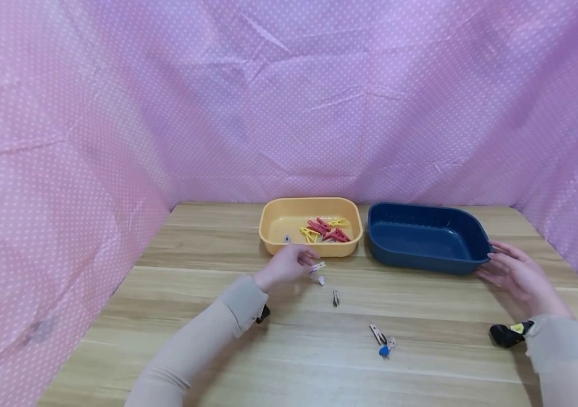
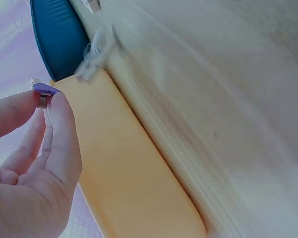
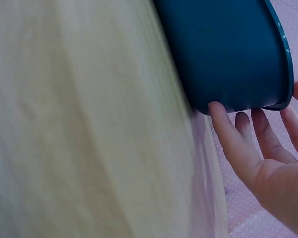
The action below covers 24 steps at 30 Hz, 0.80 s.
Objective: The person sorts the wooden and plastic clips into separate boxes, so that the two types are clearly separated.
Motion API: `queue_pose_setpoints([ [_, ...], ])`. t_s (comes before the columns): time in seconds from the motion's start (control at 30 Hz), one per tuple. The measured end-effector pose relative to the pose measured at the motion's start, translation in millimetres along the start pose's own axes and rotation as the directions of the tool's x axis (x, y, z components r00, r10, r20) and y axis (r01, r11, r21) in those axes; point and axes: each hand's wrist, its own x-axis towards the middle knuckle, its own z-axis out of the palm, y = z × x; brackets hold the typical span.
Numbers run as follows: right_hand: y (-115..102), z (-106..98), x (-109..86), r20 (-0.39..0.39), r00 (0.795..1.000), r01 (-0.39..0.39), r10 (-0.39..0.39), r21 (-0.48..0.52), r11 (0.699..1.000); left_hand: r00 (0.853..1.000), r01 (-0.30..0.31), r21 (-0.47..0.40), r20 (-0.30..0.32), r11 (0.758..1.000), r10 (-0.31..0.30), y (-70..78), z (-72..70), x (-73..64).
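Left hand (image 1: 289,264) pinches a purple clothespin (image 2: 46,89) by the yellow bin (image 1: 338,250) near the worktop's (image 1: 207,243) far edge, right hand (image 1: 524,278) has fingers spread against the blue bin (image 1: 421,260), and tbh that fingertip-only pinch could slip.

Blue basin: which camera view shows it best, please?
The head view shows the blue basin best: its inside and nearly all its rim are visible. The left wrist view shows only a part, cut off by the top edge. The right wrist view shows part of its outer wall, also cut off above.
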Motion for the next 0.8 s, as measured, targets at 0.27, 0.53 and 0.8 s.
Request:
queue_pose_setpoints([
  [0.27,-1.4,0.8,1.4,0.001,1.0,-0.009,0.009,-0.003,1.0,1.0,-0.008,-0.034,0.018,0.999,0.009,1.0,-0.5,-1.6],
  [0.53,-0.1,1.5,0.8,-0.015,1.0,0.007,-0.008,-0.04,0.999,0.999,-0.051,-0.019,0.006,0.999,0.051,5.4,-5.1,0.9],
  [0.8,-1.0,-0.4,1.7,0.005,1.0,0.003,-0.003,-0.053,0.999,0.997,-0.074,-0.052,-0.014,0.996,0.074,16.4,-7.8,3.6],
])
